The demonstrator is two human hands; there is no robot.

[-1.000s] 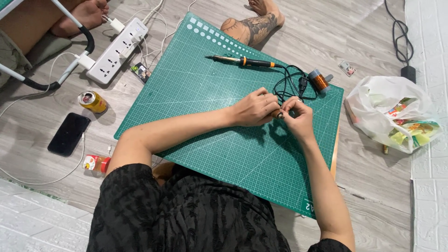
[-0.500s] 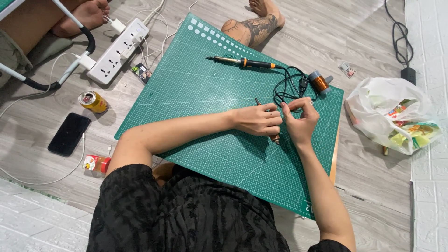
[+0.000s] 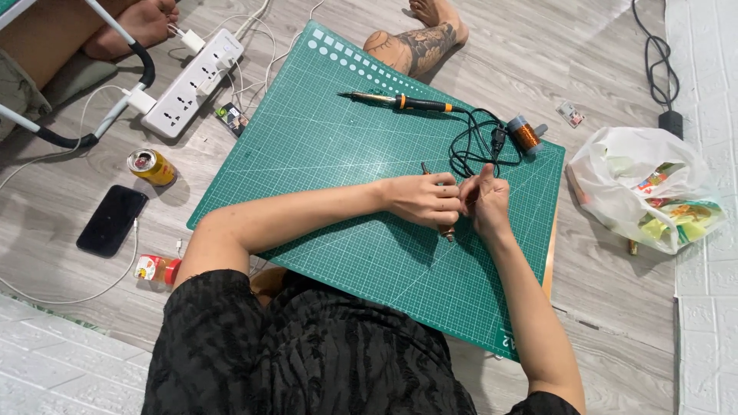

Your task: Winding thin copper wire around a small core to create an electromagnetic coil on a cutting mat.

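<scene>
Green cutting mat (image 3: 323, 146), one, flat on the wooden floor, taken as landmark. At its right-centre, left hand (image 3: 421, 200) and right hand (image 3: 484, 201) meet, both pinching one thin rod-like tool (image 3: 446, 230) whose ends show above and below the fingers. Toward the mat's far edge: one soldering iron (image 3: 400, 101), one black cord (image 3: 477, 142), one copper wire spool (image 3: 526, 135). Left of the mat: one power strip (image 3: 192, 83), one can (image 3: 151, 166), one phone (image 3: 112, 220). Right: one plastic bag (image 3: 653, 200). Risk, judged: the loose cord beside the hands could snag and drag the iron.
</scene>
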